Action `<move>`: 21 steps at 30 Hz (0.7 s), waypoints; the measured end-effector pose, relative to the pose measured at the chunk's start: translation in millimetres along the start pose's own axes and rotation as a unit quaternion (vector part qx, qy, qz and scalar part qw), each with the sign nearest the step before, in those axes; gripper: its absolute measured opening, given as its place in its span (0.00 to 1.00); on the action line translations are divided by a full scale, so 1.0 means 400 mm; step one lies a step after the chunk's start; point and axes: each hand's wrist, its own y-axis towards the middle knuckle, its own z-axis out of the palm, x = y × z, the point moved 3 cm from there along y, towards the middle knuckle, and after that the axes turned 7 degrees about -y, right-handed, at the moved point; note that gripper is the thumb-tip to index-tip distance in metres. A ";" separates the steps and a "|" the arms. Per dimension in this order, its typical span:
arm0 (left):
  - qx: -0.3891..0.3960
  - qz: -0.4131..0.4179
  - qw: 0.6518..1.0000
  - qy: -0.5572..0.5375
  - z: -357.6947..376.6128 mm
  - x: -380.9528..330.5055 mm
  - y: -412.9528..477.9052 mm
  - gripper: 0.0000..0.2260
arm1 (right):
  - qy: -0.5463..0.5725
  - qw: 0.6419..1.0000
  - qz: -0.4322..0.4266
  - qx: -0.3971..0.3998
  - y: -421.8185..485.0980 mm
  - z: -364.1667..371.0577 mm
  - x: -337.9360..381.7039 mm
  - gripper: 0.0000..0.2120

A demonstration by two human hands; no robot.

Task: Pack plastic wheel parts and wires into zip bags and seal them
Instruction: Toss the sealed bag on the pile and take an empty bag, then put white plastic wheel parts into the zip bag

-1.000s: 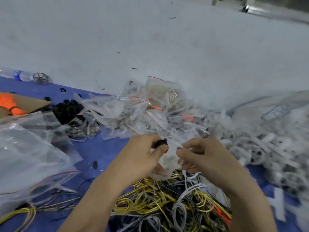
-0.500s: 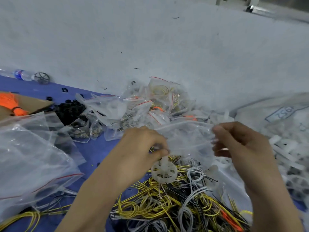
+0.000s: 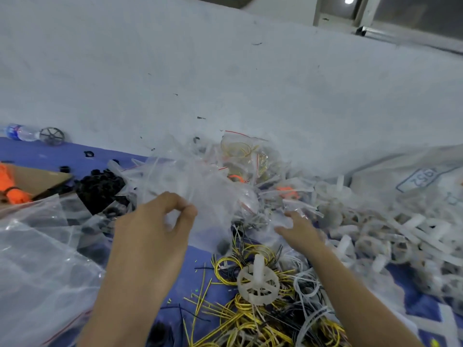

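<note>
My left hand [image 3: 160, 221] pinches the edge of a clear zip bag [image 3: 213, 196] between thumb and fingertips; the bag is blurred and hangs over the heap of filled bags [image 3: 240, 156]. My right hand [image 3: 298, 230] stretches forward with fingers extended, and its fingertips touch loose plastic beside the heap. A white plastic wheel part [image 3: 258, 281] lies on the tangle of yellow, black and white wires [image 3: 263, 319] near me, free of both hands. A large pile of white wheel parts [image 3: 400, 234] fills the right side.
Empty clear bags [image 3: 37, 259] lie at the left on the blue mat [image 3: 45, 156]. Behind them sit a black parts heap [image 3: 100, 186], a cardboard box with orange pieces [image 3: 15, 186], a water bottle [image 3: 20, 132] and a dark wheel [image 3: 51, 136]. A white sack [image 3: 413, 176] lies far right.
My right hand has let go of the zip bag and moved down towards the heap. The white wheel now lies on the wires. My left hand still pinches the bag.
</note>
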 end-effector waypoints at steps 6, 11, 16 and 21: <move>0.005 0.022 0.999 -0.026 0.018 -0.001 0.004 0.13 | -0.081 0.995 0.029 -0.041 0.038 0.057 -0.016 0.08; 0.036 0.078 0.993 -0.083 0.032 -0.033 -0.008 0.08 | 0.082 0.959 -0.053 -0.267 -0.029 -0.052 0.013 0.11; 0.153 0.147 0.974 -0.077 0.049 -0.101 -0.046 0.05 | -0.150 0.912 -0.142 -0.355 -0.164 -0.146 0.003 0.07; 0.234 0.167 0.954 -0.083 0.060 -0.161 -0.086 0.06 | 0.246 0.923 0.003 -0.296 -0.265 -0.220 -0.082 0.13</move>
